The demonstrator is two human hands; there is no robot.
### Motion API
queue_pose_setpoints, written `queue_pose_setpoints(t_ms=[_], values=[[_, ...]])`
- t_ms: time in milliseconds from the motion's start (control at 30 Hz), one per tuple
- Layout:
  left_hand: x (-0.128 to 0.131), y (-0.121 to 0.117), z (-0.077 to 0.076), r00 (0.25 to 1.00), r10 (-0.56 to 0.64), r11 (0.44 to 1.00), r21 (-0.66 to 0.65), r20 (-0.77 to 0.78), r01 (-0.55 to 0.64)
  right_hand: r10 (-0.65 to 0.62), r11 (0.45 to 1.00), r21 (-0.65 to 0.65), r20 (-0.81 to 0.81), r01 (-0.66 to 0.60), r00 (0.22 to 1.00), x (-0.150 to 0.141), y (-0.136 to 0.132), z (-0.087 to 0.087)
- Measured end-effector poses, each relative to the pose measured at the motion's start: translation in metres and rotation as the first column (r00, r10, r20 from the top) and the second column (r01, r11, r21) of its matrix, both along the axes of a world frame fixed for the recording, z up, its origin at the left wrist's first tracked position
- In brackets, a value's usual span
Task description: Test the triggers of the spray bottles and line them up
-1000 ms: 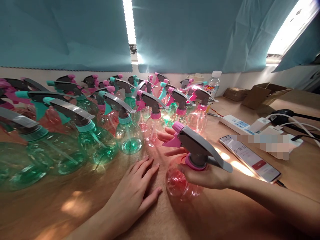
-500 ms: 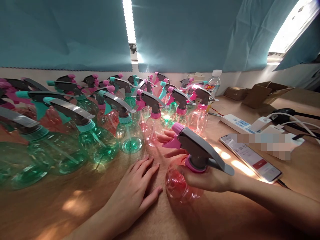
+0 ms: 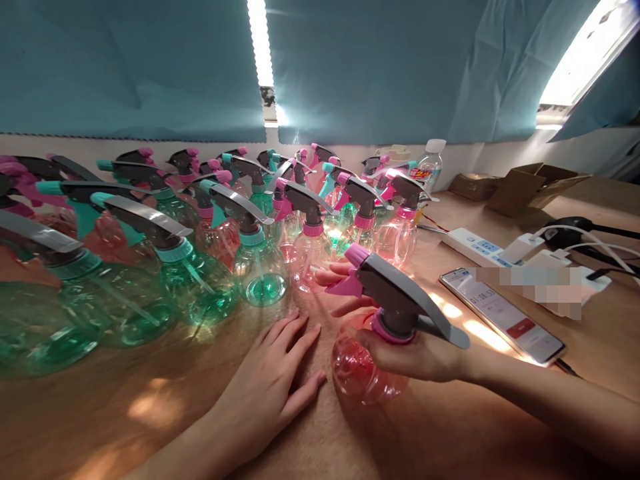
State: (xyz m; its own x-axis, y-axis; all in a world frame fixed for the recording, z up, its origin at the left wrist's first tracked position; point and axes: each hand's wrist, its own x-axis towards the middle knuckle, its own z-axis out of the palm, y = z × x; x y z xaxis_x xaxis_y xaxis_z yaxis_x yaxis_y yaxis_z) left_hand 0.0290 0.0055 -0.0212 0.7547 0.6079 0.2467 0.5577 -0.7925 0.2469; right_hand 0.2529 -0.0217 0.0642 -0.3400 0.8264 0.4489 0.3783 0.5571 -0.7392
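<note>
A clear pink spray bottle (image 3: pixel 360 370) with a grey and pink trigger head stands upright on the brown tabletop (image 3: pixel 200 407). My right hand (image 3: pixel 423 355) grips it just below the collar, thumb in front and fingers stretched out behind it. Palm down on the table, my left hand (image 3: pixel 275 373) lies flat to the left of this bottle, fingers spread and holding nothing. Just beyond its fingertips is a green spray bottle (image 3: pixel 261 270). A pink spray bottle (image 3: pixel 307 250) stands behind my right fingers.
Several more green and pink spray bottles (image 3: pixel 197 287) crowd the left and back. On the right lie a phone (image 3: pixel 505 313), a white power strip (image 3: pixel 480 243) with cables, and an open cardboard box (image 3: pixel 530 190). A clear plastic bottle (image 3: pixel 431 163) stands by the wall.
</note>
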Motion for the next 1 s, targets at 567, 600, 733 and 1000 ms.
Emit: queue_pose_setpoints(t_ms=[567, 600, 733, 1000], values=[[0.000, -0.001, 0.001, 1.000, 0.000, 1.000, 0.017, -0.020, 0.000, 0.017, 0.994, -0.106, 0.072, -0.009, 0.997, 0.011, -0.001, -0.007], [0.000, -0.001, 0.001, 1.000, 0.001, 1.000, 0.013, -0.022, -0.001, 0.012, 0.994, -0.109, 0.106, 0.000, 0.994, 0.013, -0.001, -0.007], [0.001, 0.000, 0.003, 1.000, 0.001, 1.000, 0.000, -0.022, -0.001, -0.011, 0.999, -0.050, 0.144, 0.019, 0.990, 0.016, 0.000, -0.008], [0.002, -0.001, 0.002, 1.000, 0.005, 1.000, 0.004, -0.001, -0.005, -0.020, 0.999, -0.038, 0.095, 0.024, 0.995, 0.015, 0.000, -0.007]])
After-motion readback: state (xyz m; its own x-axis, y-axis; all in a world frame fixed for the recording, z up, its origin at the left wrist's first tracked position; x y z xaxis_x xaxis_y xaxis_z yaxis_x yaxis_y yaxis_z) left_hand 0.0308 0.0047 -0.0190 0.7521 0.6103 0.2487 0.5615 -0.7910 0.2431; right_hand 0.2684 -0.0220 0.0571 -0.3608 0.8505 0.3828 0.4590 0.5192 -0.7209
